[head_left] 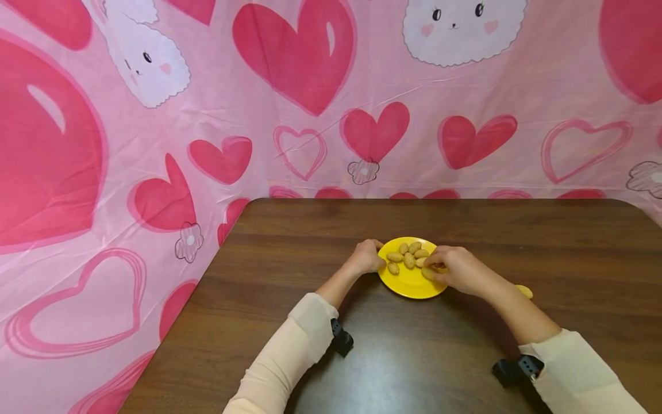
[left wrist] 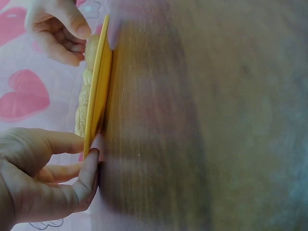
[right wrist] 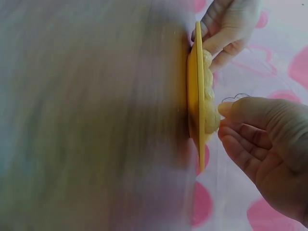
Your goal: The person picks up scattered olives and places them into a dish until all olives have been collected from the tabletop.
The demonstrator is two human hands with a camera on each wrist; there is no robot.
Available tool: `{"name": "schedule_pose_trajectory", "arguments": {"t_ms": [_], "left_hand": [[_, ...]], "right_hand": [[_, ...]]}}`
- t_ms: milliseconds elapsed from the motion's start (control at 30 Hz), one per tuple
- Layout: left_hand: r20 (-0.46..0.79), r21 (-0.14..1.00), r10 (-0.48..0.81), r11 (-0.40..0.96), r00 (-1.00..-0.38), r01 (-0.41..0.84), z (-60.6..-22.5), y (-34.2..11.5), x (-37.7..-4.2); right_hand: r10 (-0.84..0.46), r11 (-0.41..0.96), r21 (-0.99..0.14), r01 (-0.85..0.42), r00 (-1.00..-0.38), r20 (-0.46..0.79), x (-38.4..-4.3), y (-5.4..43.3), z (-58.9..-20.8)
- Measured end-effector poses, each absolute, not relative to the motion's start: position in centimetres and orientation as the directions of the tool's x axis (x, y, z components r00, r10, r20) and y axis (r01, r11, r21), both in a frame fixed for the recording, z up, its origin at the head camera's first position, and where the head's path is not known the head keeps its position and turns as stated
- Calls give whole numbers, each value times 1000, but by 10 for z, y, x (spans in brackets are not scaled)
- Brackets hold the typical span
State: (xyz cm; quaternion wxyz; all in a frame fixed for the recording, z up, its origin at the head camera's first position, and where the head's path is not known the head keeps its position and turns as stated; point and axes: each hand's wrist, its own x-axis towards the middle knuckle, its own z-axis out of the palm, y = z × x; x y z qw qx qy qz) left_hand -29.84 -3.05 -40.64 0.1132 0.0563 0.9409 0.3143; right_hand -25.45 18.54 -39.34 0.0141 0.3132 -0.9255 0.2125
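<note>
A yellow plate [head_left: 408,286] stands on the table, holding several tan, oval, rough-skinned pieces [head_left: 410,260] that resemble unshelled nuts or small potatoes. At its left edge my left hand [head_left: 366,257] pinches the rim; the left wrist view shows the thumb [left wrist: 67,142] above and a finger [left wrist: 89,175] beneath. My right hand [head_left: 460,270] is over the plate's right side. In the right wrist view its thumb [right wrist: 240,109] and fingers are bent loosely, with a gap between their tips, right beside a larger tan piece [right wrist: 211,118]. Whether they touch it is hard to see.
Past my right forearm, another small yellowish object [head_left: 524,291] lies on the brown wooden table [head_left: 289,241], partly hidden by the arm. A pink cloth [head_left: 320,86] with hearts and animal faces hangs behind the table and along its left side.
</note>
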Motion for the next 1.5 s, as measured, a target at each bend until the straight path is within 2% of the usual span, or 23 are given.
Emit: {"name": "schedule_pose_trajectory", "arguments": {"t_ms": [167, 333, 1100, 1500], "left_hand": [[-182, 607, 178, 794, -967, 32, -407, -30, -299], [-193, 608, 173, 793, -966, 21, -407, -29, -300], [-164, 616, 191, 786, -968, 51, -408, -30, -300], [-172, 636, 194, 770, -966, 41, -407, -31, -297]], "right_hand": [[-582, 715, -350, -605, -793, 181, -251, 190, -389], [-565, 729, -366, -578, -810, 154, -249, 197, -386], [-495, 782, -324, -532, -847, 193, -232, 256, -384], [-484, 809, -238, -537, -840, 246, -221, 285, -392]]}}
